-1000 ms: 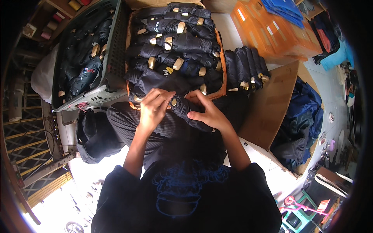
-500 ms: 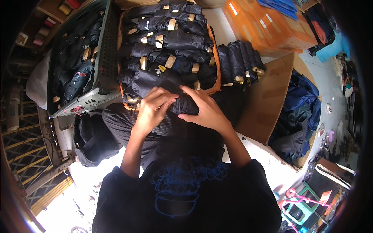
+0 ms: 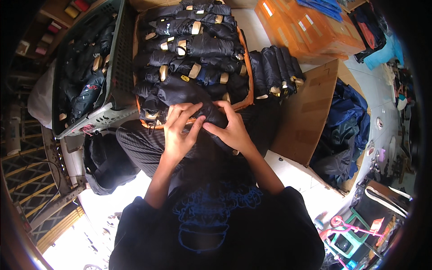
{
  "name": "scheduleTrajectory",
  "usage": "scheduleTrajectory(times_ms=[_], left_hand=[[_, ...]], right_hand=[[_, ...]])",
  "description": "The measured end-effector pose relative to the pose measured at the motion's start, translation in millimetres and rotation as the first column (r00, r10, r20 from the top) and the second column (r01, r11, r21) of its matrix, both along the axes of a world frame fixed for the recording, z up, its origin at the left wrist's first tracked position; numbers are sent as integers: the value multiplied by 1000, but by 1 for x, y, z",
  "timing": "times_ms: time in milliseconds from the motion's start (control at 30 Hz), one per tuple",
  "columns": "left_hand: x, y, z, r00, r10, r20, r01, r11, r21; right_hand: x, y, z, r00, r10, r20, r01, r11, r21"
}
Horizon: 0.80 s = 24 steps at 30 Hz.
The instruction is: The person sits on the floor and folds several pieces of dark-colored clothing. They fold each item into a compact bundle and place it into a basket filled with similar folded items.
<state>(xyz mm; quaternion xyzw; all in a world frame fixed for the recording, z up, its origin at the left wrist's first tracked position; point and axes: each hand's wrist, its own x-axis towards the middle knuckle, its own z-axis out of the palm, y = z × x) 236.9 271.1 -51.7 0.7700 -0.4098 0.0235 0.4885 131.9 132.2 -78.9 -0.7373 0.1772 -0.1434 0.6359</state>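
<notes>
A folded black umbrella (image 3: 185, 92) lies aslant over my lap, its far end resting at the near edge of the orange-rimmed box. My left hand (image 3: 181, 128) pinches its dark cloth from the left, thumb and fingers bent. On the other side my right hand (image 3: 230, 127) wraps round the same roll, thumb on top and close to the left thumb. What the fingertips press on is partly hidden by the fingers. Just beyond, rows of similar rolled umbrellas (image 3: 211, 46) with beige handles fill the box (image 3: 248, 76).
At the left stands a dark plastic crate (image 3: 118, 67) of more umbrellas. Several rolled umbrellas (image 3: 273, 67) lie right of the box. Farther right are taped orange cartons (image 3: 310, 31) and an open cardboard box (image 3: 306, 117) with blue and dark cloth. A black bag (image 3: 108, 162) sits by my left knee.
My right hand has closed in toward the left, and its fingers now curl round the roll. The left fingers have shifted slightly down along the cloth. The whole view has moved a little.
</notes>
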Motion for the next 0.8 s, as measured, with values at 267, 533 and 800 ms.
scheduleTrajectory(times_ms=[267,533,800], left_hand=[[4,9,-14,959,-101,264,94,995,39],[20,21,-16,960,-184,210,158,978,134],[29,28,-19,974,-60,219,15,979,202]], right_hand=[[1,15,-21,999,-17,-45,20,997,70],[2,26,-38,996,19,-85,5,963,269],[2,26,-30,989,67,-129,-20,942,335]])
